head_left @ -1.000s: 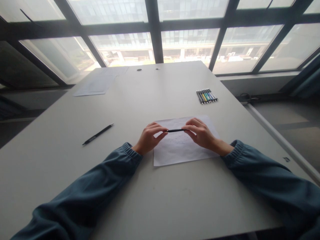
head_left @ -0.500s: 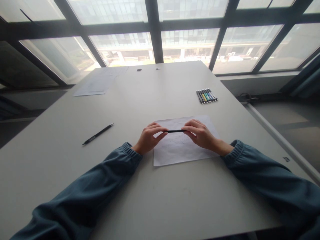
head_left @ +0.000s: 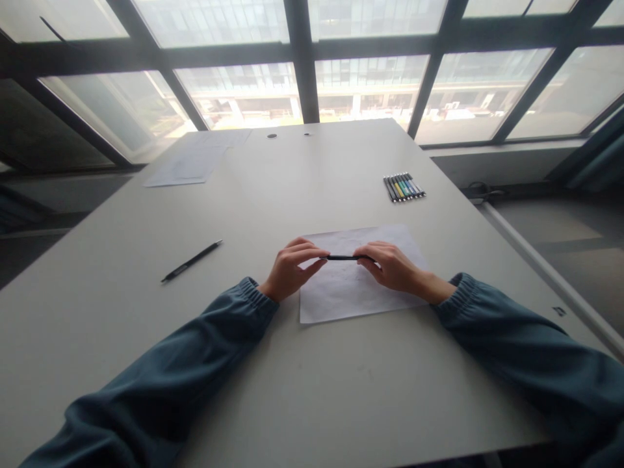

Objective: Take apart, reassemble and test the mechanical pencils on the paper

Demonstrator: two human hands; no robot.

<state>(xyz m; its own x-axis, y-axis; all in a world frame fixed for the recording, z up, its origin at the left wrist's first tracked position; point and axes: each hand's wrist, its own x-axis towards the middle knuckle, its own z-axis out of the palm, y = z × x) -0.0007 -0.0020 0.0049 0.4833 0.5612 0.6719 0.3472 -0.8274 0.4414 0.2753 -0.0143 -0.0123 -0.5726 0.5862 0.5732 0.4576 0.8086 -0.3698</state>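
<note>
A thin black pen (head_left: 343, 257) is held level between my two hands, just above a white sheet of paper (head_left: 358, 292) with a faint drawing on it. My left hand (head_left: 291, 268) pinches the pen's left end with fingers closed. The right end is gripped by my right hand (head_left: 390, 265), whose fingers curl over it. Both wrists rest near the sheet on the grey table (head_left: 273, 364).
A second black pen (head_left: 191, 261) lies on the table to the left. A row of several coloured pens (head_left: 403, 186) sits at the right. More papers (head_left: 197, 159) lie at the far left corner. Large windows stand behind the table's far edge.
My right hand's fingers have lowered and curled a little more over the pen. Everything else stays as it was.
</note>
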